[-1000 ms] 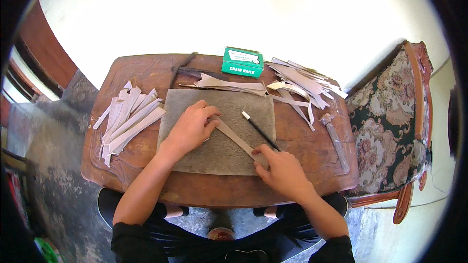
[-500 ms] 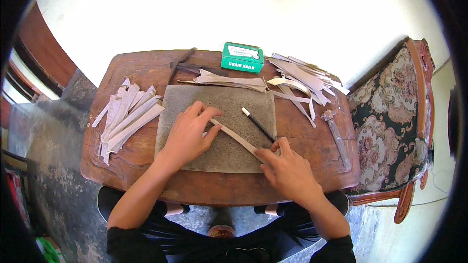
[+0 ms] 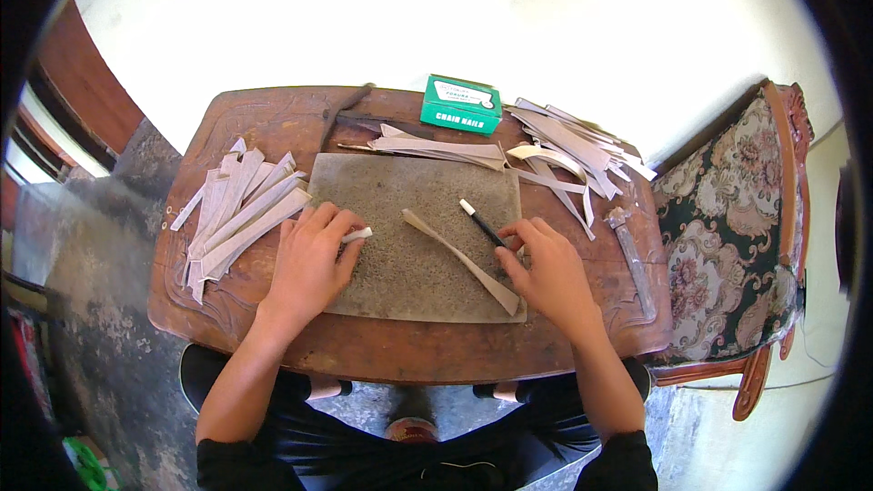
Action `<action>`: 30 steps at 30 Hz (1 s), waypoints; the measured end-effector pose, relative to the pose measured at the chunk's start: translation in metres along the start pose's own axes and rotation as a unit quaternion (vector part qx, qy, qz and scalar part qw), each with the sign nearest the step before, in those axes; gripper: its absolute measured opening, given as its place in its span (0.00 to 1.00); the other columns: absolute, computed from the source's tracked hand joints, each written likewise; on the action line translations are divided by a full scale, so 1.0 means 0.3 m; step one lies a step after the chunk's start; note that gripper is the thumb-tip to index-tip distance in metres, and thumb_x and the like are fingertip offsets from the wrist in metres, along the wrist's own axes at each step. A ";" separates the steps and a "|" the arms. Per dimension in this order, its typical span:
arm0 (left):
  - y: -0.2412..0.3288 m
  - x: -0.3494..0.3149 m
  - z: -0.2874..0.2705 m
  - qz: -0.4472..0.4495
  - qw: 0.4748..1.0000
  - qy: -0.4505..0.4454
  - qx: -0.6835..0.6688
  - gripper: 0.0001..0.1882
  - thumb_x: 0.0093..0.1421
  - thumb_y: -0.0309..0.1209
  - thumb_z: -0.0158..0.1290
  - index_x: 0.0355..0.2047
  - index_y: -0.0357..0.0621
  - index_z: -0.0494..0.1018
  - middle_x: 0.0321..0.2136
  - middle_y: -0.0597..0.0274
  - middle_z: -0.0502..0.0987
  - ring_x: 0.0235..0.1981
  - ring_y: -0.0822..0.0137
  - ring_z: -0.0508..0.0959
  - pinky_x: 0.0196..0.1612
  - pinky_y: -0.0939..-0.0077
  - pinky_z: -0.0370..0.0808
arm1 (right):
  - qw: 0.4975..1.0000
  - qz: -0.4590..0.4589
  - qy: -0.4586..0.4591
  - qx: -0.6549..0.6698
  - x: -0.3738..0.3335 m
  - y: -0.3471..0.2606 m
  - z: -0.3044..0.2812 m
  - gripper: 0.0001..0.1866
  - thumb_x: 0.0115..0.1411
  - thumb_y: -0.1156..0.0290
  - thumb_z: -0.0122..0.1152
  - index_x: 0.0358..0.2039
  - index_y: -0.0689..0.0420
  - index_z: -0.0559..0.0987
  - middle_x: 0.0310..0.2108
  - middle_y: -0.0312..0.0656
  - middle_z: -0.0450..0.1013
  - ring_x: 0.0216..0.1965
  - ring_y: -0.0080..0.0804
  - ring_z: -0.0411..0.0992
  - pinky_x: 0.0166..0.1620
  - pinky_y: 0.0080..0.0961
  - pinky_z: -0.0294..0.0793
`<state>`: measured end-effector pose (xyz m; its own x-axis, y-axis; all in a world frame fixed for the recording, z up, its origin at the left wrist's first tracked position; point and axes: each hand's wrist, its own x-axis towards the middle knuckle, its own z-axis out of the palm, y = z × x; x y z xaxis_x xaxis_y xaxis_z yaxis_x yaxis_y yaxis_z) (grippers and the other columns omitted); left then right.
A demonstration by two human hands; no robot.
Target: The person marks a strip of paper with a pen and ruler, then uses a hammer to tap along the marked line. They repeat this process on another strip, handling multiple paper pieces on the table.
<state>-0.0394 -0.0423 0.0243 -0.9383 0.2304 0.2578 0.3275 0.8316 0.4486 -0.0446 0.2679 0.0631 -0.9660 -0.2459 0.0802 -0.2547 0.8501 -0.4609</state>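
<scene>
On the grey rough-surfaced slab [image 3: 382, 295] lies a narrow pale strip [image 3: 464, 259], slightly curved and wider at its near end. Neither hand touches it. My right hand [image 3: 550, 277] is closed, thumb and fingers pinching a slim black pen [image 3: 482, 223] with a white end that points up and left. My left hand [image 3: 314, 259] rests over the slab's left edge, fingers curled round a small white stick-like piece [image 3: 357, 235]; its rest is hidden under the fingers.
Pale strips form a left pile [image 3: 241, 218] and a right pile [image 3: 582, 150]. Behind the slab are more strips [image 3: 436, 147], a green box [image 3: 461, 105] and a dark metal tool [image 3: 341, 114]. A hammer [image 3: 632, 264] lies right, near a floral chair [image 3: 718, 245]. The wooden table [image 3: 400, 345] carries everything.
Both hands have let go of the strip, which now lies alone on the slab. My left hand has drawn back left and nearer; my right hand has taken hold of the pen.
</scene>
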 end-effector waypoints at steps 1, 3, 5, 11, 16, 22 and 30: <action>0.001 -0.002 0.004 0.003 0.999 0.024 0.026 0.14 0.58 0.29 0.63 0.45 0.47 0.78 0.42 0.56 0.75 0.46 0.52 0.76 0.47 0.57 0.68 | 1.000 -0.001 -0.001 -0.007 0.006 0.011 0.012 0.10 0.63 0.67 0.64 0.44 0.55 0.81 0.37 0.46 0.77 0.41 0.47 0.79 0.44 0.43 0.78; 0.019 -0.009 0.027 0.009 0.994 0.071 0.079 0.14 0.58 0.28 0.63 0.46 0.48 0.78 0.45 0.58 0.75 0.47 0.53 0.75 0.47 0.57 0.68 | 1.000 -0.004 -0.002 -0.021 0.017 0.033 0.031 0.10 0.63 0.68 0.65 0.44 0.55 0.81 0.37 0.46 0.77 0.42 0.47 0.79 0.44 0.42 0.78; 0.052 -0.015 0.053 0.046 0.994 0.076 0.066 0.17 0.58 0.29 0.62 0.49 0.49 0.78 0.49 0.59 0.74 0.47 0.53 0.74 0.48 0.57 0.68 | 1.000 -0.007 0.002 -0.013 0.016 0.051 0.051 0.10 0.62 0.69 0.65 0.44 0.56 0.81 0.38 0.46 0.77 0.42 0.48 0.79 0.44 0.42 0.78; 0.164 0.005 0.130 0.127 0.988 0.048 0.072 0.26 0.62 0.33 0.58 0.61 0.49 0.73 0.58 0.60 0.72 0.47 0.54 0.72 0.50 0.57 0.67 | 1.000 0.001 -0.017 -0.008 0.029 0.048 0.046 0.12 0.61 0.72 0.66 0.45 0.57 0.81 0.40 0.47 0.76 0.42 0.50 0.78 0.45 0.42 0.78; 0.155 -0.009 0.130 0.116 0.989 0.035 0.079 0.26 0.63 0.36 0.58 0.62 0.49 0.73 0.59 0.60 0.71 0.48 0.54 0.71 0.52 0.55 0.67 | 0.996 0.012 0.027 0.080 0.038 0.025 0.008 0.10 0.62 0.75 0.64 0.44 0.59 0.81 0.38 0.44 0.75 0.38 0.41 0.80 0.41 0.37 0.80; 0.135 -0.055 0.119 0.106 0.992 0.014 0.073 0.23 0.63 0.35 0.58 0.59 0.49 0.75 0.56 0.60 0.73 0.48 0.54 0.71 0.52 0.55 0.67 | 0.830 0.082 0.021 0.552 0.051 -0.084 0.039 0.07 0.65 0.78 0.61 0.42 0.59 0.73 0.40 0.39 0.73 0.35 0.28 0.78 0.39 0.29 0.81; 0.134 -0.065 0.127 0.092 0.995 0.020 0.042 0.22 0.63 0.35 0.58 0.58 0.52 0.76 0.56 0.59 0.73 0.48 0.53 0.71 0.50 0.55 0.67 | 0.618 0.072 0.008 0.782 0.065 -0.149 0.259 0.11 0.62 0.84 0.59 0.34 0.54 0.67 0.38 0.40 0.70 0.38 0.28 0.74 0.44 0.29 0.79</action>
<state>-0.0121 0.0059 0.0047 -0.8574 0.3644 0.3635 0.4819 0.8166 0.3179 -0.0485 0.1889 0.0167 -0.9770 -0.2054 -0.0581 0.1777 -0.6320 -0.7543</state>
